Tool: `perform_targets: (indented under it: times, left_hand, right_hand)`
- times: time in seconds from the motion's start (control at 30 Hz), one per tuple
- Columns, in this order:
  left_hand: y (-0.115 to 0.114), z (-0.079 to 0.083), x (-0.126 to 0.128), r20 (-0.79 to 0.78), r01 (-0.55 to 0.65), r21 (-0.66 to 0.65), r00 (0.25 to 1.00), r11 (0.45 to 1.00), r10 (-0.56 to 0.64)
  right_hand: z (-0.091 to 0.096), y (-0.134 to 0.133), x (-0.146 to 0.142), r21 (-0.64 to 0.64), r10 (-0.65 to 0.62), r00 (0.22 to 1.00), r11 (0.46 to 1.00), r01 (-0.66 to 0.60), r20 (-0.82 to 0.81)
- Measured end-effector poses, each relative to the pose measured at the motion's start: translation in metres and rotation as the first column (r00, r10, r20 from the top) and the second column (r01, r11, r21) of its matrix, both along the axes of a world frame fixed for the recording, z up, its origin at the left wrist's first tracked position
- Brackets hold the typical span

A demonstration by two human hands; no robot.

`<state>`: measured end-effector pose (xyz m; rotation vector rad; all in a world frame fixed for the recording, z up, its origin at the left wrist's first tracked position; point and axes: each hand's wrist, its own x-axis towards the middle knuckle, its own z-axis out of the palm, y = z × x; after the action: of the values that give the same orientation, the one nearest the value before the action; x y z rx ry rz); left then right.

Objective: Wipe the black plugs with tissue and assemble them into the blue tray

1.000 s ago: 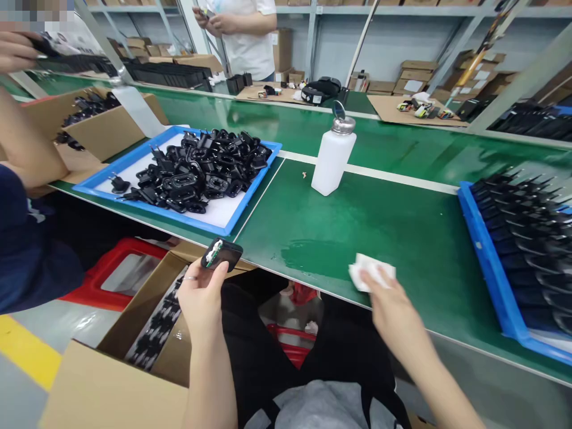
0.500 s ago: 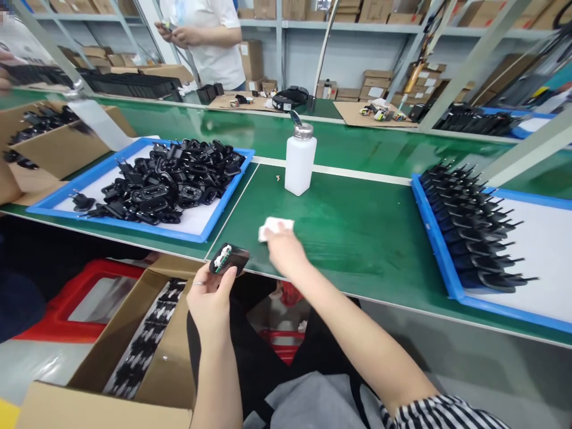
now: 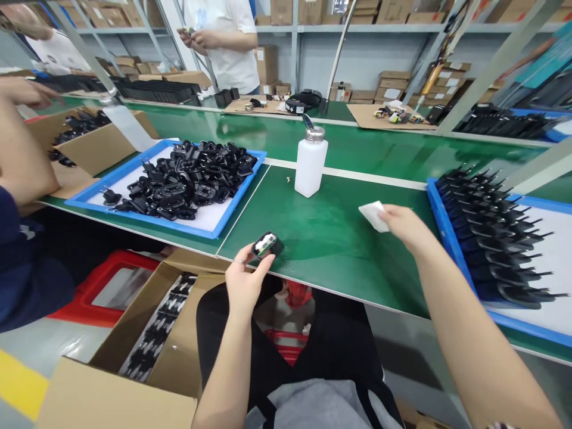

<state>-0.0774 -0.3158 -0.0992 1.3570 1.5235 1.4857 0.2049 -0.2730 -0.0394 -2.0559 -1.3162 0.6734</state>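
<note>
Left edge: co-worker's navy sleeve (image 3: 33, 268) carries a small pale mark, too small to read. Upper left: plain brown cardboard carton (image 3: 105, 146), matte, with glossy black parts inside. Lower left: red plastic stool (image 3: 83, 295), smooth, rounded corners; beside it an open cardboard box (image 3: 116, 393) holding rows of black-and-white pieces (image 3: 156, 333).

Left of centre: blue tray (image 3: 238, 199), white base, loose heap of shiny black plug shells (image 3: 196, 176), some with pins up. Upper left of centre, a person in a white T-shirt (image 3: 236, 56); blue print on chest, can't make it out.

Centre, at front edge of the glossy green bench (image 3: 335, 256): left hand (image 3: 245, 280) pinches a black plastic case (image 3: 273, 245) between thumb and fingers; rounded block, near end open, green board edge and lumpy white stuff showing.

Above centre: black pouch (image 3: 304, 101), white label, unreadable. Below it, white square-sided plastic bottle (image 3: 309, 170), metal top, lid flipped up.

Right of centre: right hand (image 3: 400, 223) pinches a folded white wipe (image 3: 374, 215); can't tell if it touches the bench.

Right: second blue tray (image 3: 440, 205), black plugs (image 3: 496, 244) packed in rows, pins out.
</note>
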Motion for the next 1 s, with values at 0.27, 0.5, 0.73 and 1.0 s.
perform_targets:
  times: [0.27, 0.5, 0.73, 1.0]
  left_hand:
    - [0.006, 0.007, 0.039, -0.397, 0.265, 0.025, 0.888, 0.964, -0.233]
    - [0.002, 0.002, 0.066, -0.595, 0.417, 0.036, 0.739, 0.908, -0.316]
    - [0.047, 0.028, -0.028, -0.702, 0.110, 0.166, 0.711, 0.980, 0.039]
    - [0.112, 0.049, -0.104, -0.935, -0.360, -0.063, 0.348, 0.931, 0.071]
  right_hand:
    - [0.005, 0.043, 0.018, 0.071, -0.177, 0.968, 0.979, 0.192, -0.179]
    - [-0.030, 0.034, 0.026, 0.426, -0.318, 0.946, 0.849, 0.312, -0.061]
    - [-0.031, 0.037, 0.041, 0.449, -0.392, 0.897, 0.777, 0.441, -0.203]
    - [-0.004, 0.020, 0.002, 0.388, -0.347, 0.938, 0.862, 0.325, -0.015]
